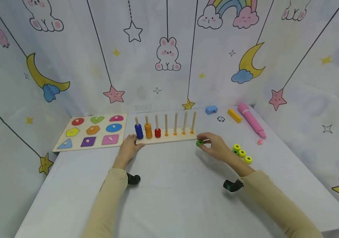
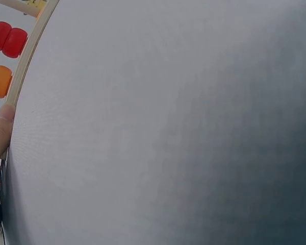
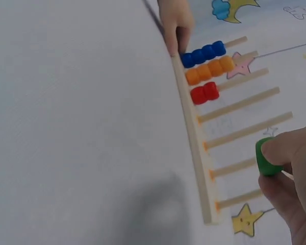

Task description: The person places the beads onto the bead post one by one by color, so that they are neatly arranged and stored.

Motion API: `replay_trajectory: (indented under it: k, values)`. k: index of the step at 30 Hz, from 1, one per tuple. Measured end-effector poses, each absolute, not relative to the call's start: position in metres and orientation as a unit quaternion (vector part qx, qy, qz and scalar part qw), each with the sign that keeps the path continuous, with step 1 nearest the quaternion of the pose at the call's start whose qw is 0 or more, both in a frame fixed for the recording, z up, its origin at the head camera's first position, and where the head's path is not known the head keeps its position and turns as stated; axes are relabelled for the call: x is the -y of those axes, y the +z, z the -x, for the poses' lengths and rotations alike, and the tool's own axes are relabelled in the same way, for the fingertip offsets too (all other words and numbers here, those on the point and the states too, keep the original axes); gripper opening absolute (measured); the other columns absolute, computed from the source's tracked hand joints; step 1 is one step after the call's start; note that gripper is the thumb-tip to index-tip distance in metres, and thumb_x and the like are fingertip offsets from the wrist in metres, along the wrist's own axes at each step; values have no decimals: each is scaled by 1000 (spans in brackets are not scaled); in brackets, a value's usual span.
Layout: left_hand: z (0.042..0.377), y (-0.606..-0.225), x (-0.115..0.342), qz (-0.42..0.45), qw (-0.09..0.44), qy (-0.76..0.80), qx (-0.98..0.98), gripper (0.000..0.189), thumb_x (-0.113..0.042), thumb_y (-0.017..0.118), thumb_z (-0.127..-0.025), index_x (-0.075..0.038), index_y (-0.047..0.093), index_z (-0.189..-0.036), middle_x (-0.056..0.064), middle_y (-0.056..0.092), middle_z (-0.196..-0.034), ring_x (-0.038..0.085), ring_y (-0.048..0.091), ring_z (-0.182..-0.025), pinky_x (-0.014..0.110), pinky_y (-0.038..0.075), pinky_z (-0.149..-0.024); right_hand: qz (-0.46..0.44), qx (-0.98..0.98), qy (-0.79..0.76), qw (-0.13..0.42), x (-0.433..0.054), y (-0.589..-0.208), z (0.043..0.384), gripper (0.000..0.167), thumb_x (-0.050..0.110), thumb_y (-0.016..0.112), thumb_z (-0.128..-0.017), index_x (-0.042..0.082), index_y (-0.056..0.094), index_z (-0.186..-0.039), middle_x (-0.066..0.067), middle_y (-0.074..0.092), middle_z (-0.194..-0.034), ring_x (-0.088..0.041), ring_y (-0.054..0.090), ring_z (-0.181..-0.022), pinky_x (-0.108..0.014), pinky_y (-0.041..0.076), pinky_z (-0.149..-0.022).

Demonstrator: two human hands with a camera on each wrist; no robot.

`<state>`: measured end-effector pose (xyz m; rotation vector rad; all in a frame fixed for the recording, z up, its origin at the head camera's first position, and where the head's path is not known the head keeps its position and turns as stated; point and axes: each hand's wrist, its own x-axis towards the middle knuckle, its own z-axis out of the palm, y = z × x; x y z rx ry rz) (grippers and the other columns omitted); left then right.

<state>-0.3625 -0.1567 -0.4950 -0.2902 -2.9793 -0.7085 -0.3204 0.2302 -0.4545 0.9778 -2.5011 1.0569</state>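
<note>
A wooden peg board [image 1: 166, 137] with several upright rods stands on the table. Stacked blue beads [image 1: 139, 131], orange beads [image 1: 148, 131] and red beads [image 1: 157, 133] sit on its three leftmost rods; the other rods carry no beads. My left hand [image 1: 127, 148] grips the board's left end, its thumb along the front edge in the left wrist view. Between thumb and fingers, my right hand [image 1: 218, 147] pinches a green bead [image 3: 268, 157], held beside the board's right end. Near that wrist lie several yellow beads [image 1: 248, 160] and another green bead [image 1: 235, 152].
A shape puzzle board [image 1: 95, 132] lies at the left, close to the peg board. Toward the back right are a blue block [image 1: 211, 110], a round black-and-white token [image 1: 221, 119], a yellow block [image 1: 234, 116], a pink pen-like toy [image 1: 251, 119] and a small pink piece [image 1: 260, 142].
</note>
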Motion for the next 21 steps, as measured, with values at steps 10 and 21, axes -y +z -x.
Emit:
replay_trajectory:
  k: [10,21]
  values:
    - [361,-495,155,86,30,-230,969,71,-39,60,-92,11,39,-137,27,36,-143,41,27,-135,51,24,-110,-376,815,374,235,-154,-416,372,36,-10,68,-80,-9,57,-113,-16,63,-107,-24,63,-97,-25,53,-83]
    - [362,-497,157,86,39,-237,967,72,-39,60,-92,11,37,-138,28,34,-144,41,26,-136,51,23,-111,-352,838,357,216,-103,-389,403,32,-6,64,-85,-6,57,-116,-15,61,-110,-20,60,-100,-22,51,-85]
